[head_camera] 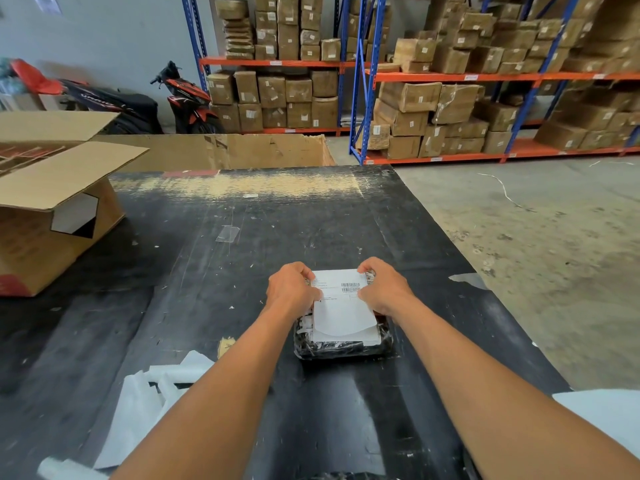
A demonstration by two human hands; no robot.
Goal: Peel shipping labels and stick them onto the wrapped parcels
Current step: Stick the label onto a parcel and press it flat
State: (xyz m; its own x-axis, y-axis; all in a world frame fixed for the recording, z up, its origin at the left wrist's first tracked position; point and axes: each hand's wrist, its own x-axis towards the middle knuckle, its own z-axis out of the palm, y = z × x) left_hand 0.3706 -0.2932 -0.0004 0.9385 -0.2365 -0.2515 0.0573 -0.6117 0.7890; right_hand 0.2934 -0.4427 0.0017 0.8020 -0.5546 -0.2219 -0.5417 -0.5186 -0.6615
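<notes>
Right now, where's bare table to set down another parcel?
Widest bare patch: the table beyond the parcel, between the open cardboard box and the right edge; only a tape scrap lies there. Crowded: near left, with white paper scraps, and the centre, where left hand and right hand hold the label.

**Two hands, one label**

Reaching forward with both bare arms, nearly straight, converging from the lower corners toward the centre. Gripping with the left hand [291,292] at the upper left corner of the label [341,311], knuckles up, fingers [305,271] curled over the far edge, thumb laid inward on the paper. Mirroring with the right hand [385,289] at the upper right corner, likewise curled, thumb pressed on the face. Wrists level, held apart only by the label between them.
</notes>
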